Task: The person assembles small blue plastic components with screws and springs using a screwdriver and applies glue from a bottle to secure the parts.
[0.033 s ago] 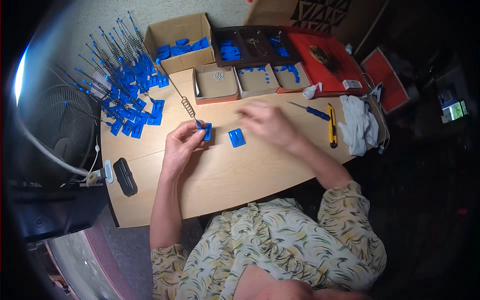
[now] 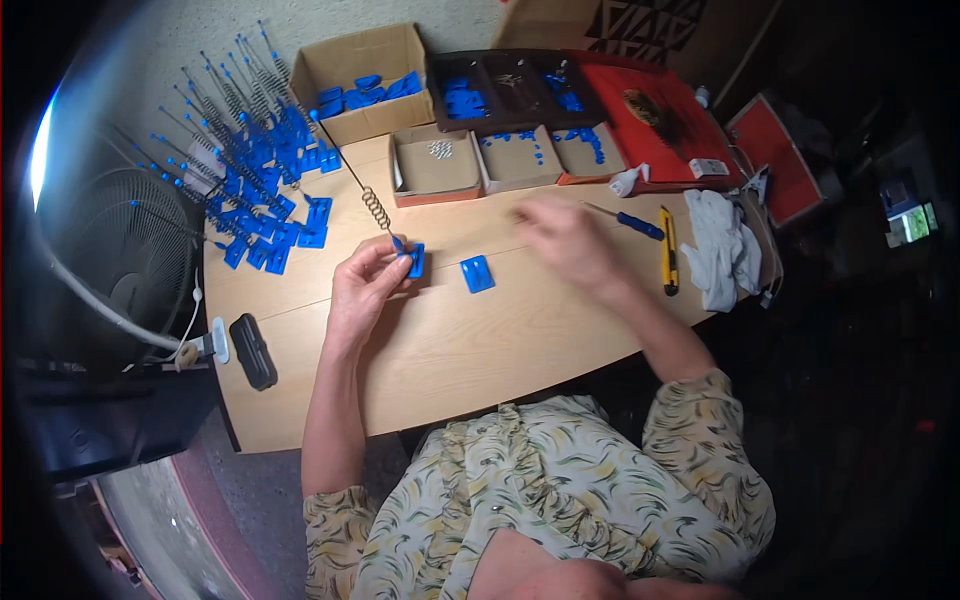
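My left hand (image 2: 369,277) pinches a blue plastic plate (image 2: 417,262) between thumb and fingers. From that plate a thin wire rod with a coil spring (image 2: 375,208) rises, tilted to the far left and tipped with a blue bead. My right hand (image 2: 571,238) is in the air near the screwdriver (image 2: 638,226); its fingers are smeared by motion, so their grip is unclear. On the table between my hands lies a second blue plate (image 2: 477,274), loose. Finished-looking spring rods on blue plates (image 2: 262,200) stand crowded at the far left.
At the back are a cardboard box (image 2: 392,118) of blue parts, a dark divided tray (image 2: 497,120) and small boxes (image 2: 436,190) with tiny pieces. Rightward lie a yellow cutter (image 2: 668,255) and white gloves (image 2: 716,250). A black case (image 2: 252,352) and fan (image 2: 135,260) are left.
My right hand has moved to the right, away from my left hand and toward the screwdriver. My left hand keeps its hold on the blue plate.
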`<state>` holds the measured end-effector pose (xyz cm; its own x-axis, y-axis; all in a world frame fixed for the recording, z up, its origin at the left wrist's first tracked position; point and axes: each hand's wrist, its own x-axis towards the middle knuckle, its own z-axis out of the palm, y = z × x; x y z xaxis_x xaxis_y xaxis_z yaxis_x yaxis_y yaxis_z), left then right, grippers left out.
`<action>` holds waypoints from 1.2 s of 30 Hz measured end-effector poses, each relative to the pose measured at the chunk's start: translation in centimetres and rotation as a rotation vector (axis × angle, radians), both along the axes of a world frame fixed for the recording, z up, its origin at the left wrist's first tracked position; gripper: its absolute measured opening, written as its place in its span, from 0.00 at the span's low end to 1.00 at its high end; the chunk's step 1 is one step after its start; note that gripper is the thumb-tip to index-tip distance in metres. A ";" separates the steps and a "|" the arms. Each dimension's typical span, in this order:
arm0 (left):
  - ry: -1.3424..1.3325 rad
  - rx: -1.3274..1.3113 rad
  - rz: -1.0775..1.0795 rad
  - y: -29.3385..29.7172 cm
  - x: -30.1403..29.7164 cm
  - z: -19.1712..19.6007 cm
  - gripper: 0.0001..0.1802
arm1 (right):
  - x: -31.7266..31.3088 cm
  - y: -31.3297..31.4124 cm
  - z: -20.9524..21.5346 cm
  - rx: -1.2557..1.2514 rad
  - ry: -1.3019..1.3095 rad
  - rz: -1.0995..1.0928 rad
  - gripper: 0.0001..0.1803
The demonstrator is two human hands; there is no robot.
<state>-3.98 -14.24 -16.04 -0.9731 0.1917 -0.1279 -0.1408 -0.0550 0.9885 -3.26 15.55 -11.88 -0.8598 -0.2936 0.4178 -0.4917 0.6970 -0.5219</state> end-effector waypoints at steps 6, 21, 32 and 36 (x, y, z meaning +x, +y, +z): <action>-0.026 0.159 0.035 -0.8 -0.3 0.2 0.12 | 3.2 13.3 -1.1 0.561 -0.186 -0.546 0.16; -0.152 0.423 -0.053 -0.6 0.5 0.8 0.22 | 6.3 1.0 2.0 -0.520 -0.244 0.042 0.15; -0.162 0.371 -0.120 -0.2 1.2 1.8 0.21 | 5.4 -1.9 2.2 -0.403 -0.105 0.117 0.12; -0.113 0.256 -0.117 0.0 1.3 2.0 0.19 | 5.2 -1.2 2.4 -0.367 -0.104 0.128 0.12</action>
<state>-2.70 -14.20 -14.00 -0.9249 0.3415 -0.1671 -0.2692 -0.2776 0.9222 1.98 14.34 -9.49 -0.8693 -0.2488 0.4272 -0.4937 0.3915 -0.7766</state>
